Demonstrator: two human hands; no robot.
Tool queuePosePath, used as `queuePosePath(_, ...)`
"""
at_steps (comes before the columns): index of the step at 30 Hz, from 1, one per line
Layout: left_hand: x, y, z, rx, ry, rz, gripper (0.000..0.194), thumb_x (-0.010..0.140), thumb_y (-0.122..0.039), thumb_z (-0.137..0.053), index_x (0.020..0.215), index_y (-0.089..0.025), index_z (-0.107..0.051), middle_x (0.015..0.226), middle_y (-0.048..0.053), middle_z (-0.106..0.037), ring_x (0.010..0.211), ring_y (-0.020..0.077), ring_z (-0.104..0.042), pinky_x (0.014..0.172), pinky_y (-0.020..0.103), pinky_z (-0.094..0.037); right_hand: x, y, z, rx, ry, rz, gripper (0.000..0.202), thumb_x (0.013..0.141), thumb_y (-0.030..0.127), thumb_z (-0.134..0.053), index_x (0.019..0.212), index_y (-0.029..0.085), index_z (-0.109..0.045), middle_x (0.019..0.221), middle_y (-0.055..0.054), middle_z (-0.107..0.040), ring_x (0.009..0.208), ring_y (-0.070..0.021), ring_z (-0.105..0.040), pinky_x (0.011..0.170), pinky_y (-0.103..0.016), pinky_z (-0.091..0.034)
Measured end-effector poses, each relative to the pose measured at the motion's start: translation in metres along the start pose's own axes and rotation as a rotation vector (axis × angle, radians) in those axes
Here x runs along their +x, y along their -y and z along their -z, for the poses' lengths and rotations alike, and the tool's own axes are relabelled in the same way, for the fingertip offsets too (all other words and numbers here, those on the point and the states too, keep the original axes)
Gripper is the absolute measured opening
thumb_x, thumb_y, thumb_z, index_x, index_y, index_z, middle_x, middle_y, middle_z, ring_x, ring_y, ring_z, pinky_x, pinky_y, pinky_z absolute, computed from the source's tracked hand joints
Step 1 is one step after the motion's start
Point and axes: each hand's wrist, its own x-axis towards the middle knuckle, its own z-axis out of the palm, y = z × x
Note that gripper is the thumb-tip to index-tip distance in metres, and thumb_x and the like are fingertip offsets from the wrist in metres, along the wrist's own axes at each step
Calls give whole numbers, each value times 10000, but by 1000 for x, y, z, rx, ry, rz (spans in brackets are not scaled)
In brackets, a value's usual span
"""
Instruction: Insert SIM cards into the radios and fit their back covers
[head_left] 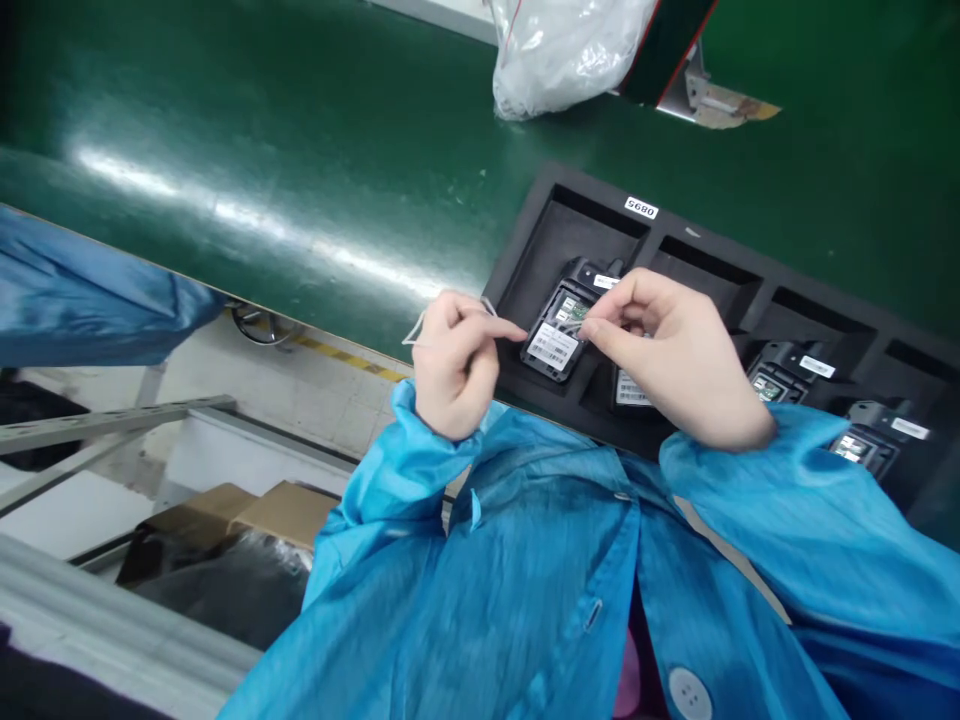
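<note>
Head view: my left grip (pixel 450 360) and right grip (pixel 660 350) each pinch shut on flimsy film (pixel 559 335) over a rigid device (pixel 564 322); I'd hold its edges.

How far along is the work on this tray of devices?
Done: cannot tell. In hand: left hand and right hand pinch at the black barcode-labelled handheld device in the black foam tray. Left: two similar black devices wait untouched in slots to the right.
</note>
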Motion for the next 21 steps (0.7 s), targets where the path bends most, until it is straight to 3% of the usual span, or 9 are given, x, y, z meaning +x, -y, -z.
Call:
queuePosePath(2, -2, 1, 0, 193, 123, -127, 316, 797, -80, -479, 910, -215, -741, 821, 45, -480, 818, 182, -481, 746, 353, -398, 3, -6, -6, -88, -53, 17, 70, 803, 237, -620, 776, 176, -597, 759, -17, -634, 725, -150, -555, 680, -301, -423)
queuePosePath(4, -4, 4, -1, 300, 224, -218, 362, 785, -76, -475, 968, -238, -742, 831, 48, -454, 807, 189, -440, 733, 355, -373, 4, -11, -11, -325, -162, 86, 79, 802, 237, -622, 752, 176, -623, 770, -23, -619, 767, -168, -527, 741, -335, -411)
queuePosePath(7, -5, 9, -5, 412, 300, -276, 424, 779, -95, -500, 1087, -289, -717, 865, 52, -445, 814, 199, -407, 723, 354, -334, 2, -15, -15, -613, -242, 140, 116, 831, 277, -608, 775, 189, -659, 896, -67, -606, 895, -223, -494, 819, -401, -378)
queuePosePath(13, -3, 13, -10, 580, 298, -270, 435, 823, -159, -518, 1199, -328, -657, 913, 62, -442, 832, 216, -382, 714, 357, -293, 2, -16, -15, -760, -287, 116, 166, 870, 340, -568, 820, 218, -669, 969, -88, -590, 994, -297, -466, 808, -444, -348)
queuePosePath(21, 1, 10, -17, 606, 308, -348, 494, 815, -143, -501, 1255, -344, -599, 914, 59, -432, 812, 214, -383, 689, 346, -269, 7, -26, -15, -759, -299, 123, 212, 883, 359, -533, 825, 194, -652, 1011, -115, -578, 1031, -319, -448, 821, -461, -343)
